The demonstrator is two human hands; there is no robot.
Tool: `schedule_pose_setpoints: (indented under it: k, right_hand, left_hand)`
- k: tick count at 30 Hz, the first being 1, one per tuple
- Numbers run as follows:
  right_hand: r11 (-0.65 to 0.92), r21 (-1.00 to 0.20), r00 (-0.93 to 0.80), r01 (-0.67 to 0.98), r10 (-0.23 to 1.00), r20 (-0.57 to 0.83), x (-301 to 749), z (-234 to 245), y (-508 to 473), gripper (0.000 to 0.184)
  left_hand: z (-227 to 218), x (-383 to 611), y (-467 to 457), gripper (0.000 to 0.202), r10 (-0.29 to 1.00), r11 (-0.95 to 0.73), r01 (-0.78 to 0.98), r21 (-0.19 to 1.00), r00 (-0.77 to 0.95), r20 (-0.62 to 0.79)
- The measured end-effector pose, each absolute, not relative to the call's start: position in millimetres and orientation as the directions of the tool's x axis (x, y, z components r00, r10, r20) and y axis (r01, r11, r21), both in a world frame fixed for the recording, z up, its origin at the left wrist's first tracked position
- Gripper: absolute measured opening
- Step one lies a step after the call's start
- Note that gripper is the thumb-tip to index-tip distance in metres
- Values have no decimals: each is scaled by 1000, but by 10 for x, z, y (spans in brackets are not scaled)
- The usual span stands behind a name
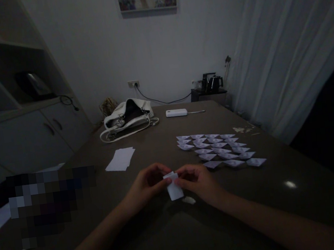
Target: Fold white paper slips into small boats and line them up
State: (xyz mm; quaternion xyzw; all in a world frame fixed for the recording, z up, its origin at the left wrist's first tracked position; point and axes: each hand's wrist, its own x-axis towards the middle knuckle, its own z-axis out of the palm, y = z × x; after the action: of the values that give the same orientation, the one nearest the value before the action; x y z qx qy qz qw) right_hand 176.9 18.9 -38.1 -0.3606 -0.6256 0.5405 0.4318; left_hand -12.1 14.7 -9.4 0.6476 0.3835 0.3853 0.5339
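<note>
My left hand [148, 183] and my right hand [196, 180] meet over the dark table [157, 241], both pinching a small folded piece of white paper [173, 188] between thumbs and fingertips. A tiny paper scrap [189, 200] lies on the table just below my right hand. Several folded paper boats [219, 151] lie in rows to the right, a little beyond my right hand. A small stack of white paper sheets [120, 159] rests to the left, beyond my left hand.
A white handbag [126, 120] and a white power bank [176, 112] with a cable sit at the table's far end. Paper scraps [243, 129] lie near the right edge. Cabinets stand at left, a curtain at right, a kettle [210, 82] on a stand behind.
</note>
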Motion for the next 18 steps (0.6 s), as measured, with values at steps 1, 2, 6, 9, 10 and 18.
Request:
schedule_pose_setpoints:
  k: [1,2,6,9,10,18]
  right_hand:
    - [156,-988,-363,-15,920,151,1768,-382,187,23]
    - [164,-986,-352,-15,923,159,1768,-385,186,22]
    - [221,-975,-295,4,932,210,1771,-422,194,19]
    - [219,-976,-292,16,934,205,1772,-452,211,19]
    - [213,-977,-294,14,935,199,1771,-456,215,20]
    - [200,-978,-271,54,946,179,1768,-437,209,21]
  left_hand:
    - [-99,-119,152,30,916,-129,95,987,392,82]
    - [-105,-117,159,31,924,-116,109,987,376,67]
    - [-130,-113,186,31,930,-55,185,981,367,-18]
    - [-120,-108,185,29,926,-49,219,974,376,-38]
    - [-111,-106,181,29,926,-51,224,973,376,-38]
    - [-77,-123,152,34,927,-80,271,959,374,-28]
